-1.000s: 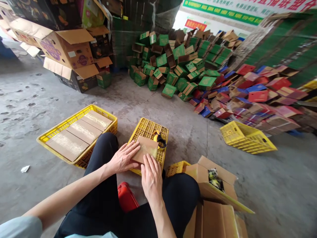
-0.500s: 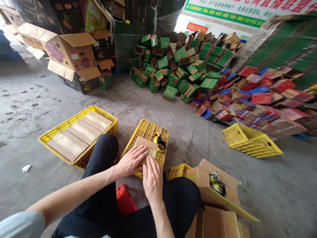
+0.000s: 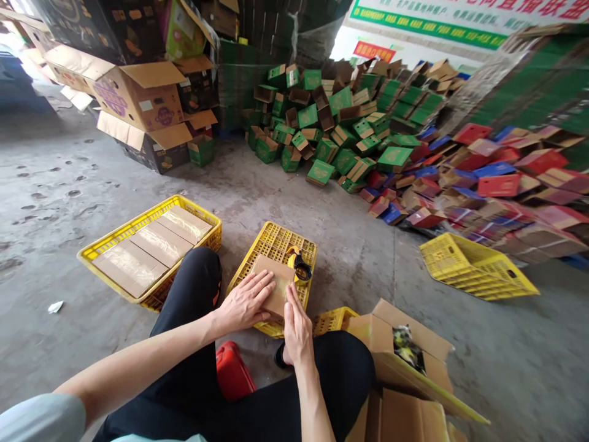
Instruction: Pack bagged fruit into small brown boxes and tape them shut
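- Cardboard box, small, plain and brown, is sitting on top of a yellow crate right in front of the person's knees, with a shiny strip across its top.
- Left hand is laid flat on the box, palm down, fingers stretched out and close together, so it's not wrapped around anything.
- Right hand is at the box's right side, turned edge-on, fingers straight and pressed together. Honestly can't tell if it's pinching the edge or just resting against it.
- Just past the box's right corner, on the same crate, there's a yellow-and-black tape dispenser.
- Over to the left: a yellow basket with three taped cartons lined up in a row.
- Some red thing is down between the legs, can't make out what.
- By the right knee, an open carton has dark and yellowish stuff inside.
- Further back, green boxes are heaped on the floor.
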A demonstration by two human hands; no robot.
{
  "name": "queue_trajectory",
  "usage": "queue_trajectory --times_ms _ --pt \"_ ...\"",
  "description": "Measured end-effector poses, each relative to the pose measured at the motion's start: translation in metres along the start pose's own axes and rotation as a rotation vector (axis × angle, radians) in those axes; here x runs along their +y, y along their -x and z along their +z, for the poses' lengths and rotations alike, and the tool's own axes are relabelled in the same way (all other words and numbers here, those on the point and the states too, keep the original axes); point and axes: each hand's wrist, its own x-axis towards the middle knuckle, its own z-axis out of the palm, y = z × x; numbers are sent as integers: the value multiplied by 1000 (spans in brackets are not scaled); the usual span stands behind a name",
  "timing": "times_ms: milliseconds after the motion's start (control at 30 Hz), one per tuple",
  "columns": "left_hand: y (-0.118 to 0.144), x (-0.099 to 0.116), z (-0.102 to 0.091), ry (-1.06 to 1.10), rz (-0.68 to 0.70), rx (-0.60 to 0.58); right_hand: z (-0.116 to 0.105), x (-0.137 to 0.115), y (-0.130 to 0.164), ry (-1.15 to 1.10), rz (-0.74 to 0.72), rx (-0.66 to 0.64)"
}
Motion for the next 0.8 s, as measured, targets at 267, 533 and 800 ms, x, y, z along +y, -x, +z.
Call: queue_trajectory --times_ms 267,533,800 --pt "5 17 -4 -70 -22 -41 10 -16 42 -109 117 188" --pt "6 18 -4 -48 -22 -28 29 3 -3 -385 477 311" --pt "5 17 -4 -35 -27 -39 21 -2 5 -623 525 191"
